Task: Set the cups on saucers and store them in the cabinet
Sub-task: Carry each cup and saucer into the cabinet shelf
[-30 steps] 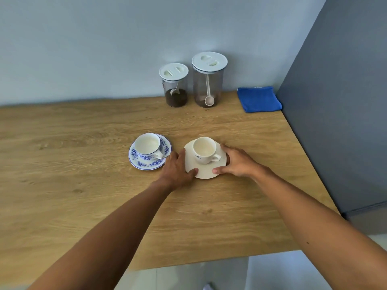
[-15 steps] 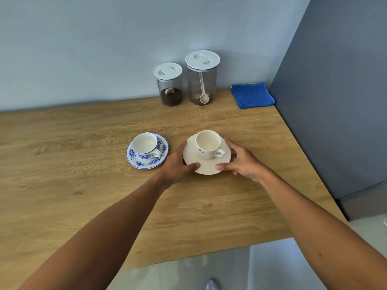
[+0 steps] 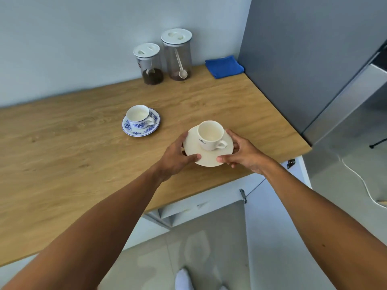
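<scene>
Head view.

DESK: What is shown, widest first?

PHOTO: A wooden countertop (image 3: 73, 164) is seen from above. Below its near edge, toward the near right corner, a white cabinet (image 3: 201, 206) is glimpsed, though its inside is not shown. A blue-patterned cup (image 3: 138, 115) is already seated on its blue-patterned saucer (image 3: 132, 130) around the middle of the countertop.

DESK: And the item in hand?

PHOTO: A white saucer (image 3: 209, 158) is held level just inside the near right corner, seemingly lifted clear of the wood. A white cup (image 3: 210, 133) is stood upright at its centre, handle turned toward the near right. The saucer is flanked, with the left hand (image 3: 178, 155) at its left rim and the right hand (image 3: 243, 153) at its right rim. Each rim is pinched, a thumb laid on top at the near side and fingers curled beneath and behind.

DESK: What is the next move hinged on?

PHOTO: The cabinet is judged to lie down and rightward of the saucer, nearer the right hand. The cup itself is not gripped, so the saucer would need to be kept flat.
</scene>
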Motion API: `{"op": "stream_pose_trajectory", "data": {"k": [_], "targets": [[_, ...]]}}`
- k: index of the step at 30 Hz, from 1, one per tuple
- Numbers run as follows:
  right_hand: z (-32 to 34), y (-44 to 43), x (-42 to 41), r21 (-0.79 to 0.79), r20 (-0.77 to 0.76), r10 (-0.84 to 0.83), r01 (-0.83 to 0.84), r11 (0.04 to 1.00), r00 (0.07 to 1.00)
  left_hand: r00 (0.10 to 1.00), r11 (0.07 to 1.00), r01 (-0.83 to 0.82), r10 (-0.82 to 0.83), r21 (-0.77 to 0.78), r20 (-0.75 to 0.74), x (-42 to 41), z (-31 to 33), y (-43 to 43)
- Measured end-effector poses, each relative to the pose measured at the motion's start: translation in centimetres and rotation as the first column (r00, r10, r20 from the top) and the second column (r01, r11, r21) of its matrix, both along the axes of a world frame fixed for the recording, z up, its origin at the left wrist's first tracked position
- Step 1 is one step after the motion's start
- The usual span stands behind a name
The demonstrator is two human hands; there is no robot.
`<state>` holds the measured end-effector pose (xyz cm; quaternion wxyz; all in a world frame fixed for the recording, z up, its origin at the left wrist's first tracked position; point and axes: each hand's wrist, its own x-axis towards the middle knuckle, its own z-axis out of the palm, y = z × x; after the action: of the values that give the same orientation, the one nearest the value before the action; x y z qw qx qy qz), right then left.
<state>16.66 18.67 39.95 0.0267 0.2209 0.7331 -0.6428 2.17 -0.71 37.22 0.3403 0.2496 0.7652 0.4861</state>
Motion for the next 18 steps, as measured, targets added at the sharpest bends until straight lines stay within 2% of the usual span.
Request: {"op": "stream_pose_trajectory", "data": {"k": [8,18], "targets": [[-1.4,-3.3,9.5,-0.039,0.014,-0.016,0.017,0.999,1.000,0.999,0.999,0.024,-0.024,-0.024,-0.026,9.1,-0.7,-3.6],[-4.2,-7.7,21.5,-0.075,0.086,-0.010,0.016,0.997,0.996,0.997,1.000,-0.029,0.030,-0.011,0.077,22.1,-3.1,-8.9]]}}
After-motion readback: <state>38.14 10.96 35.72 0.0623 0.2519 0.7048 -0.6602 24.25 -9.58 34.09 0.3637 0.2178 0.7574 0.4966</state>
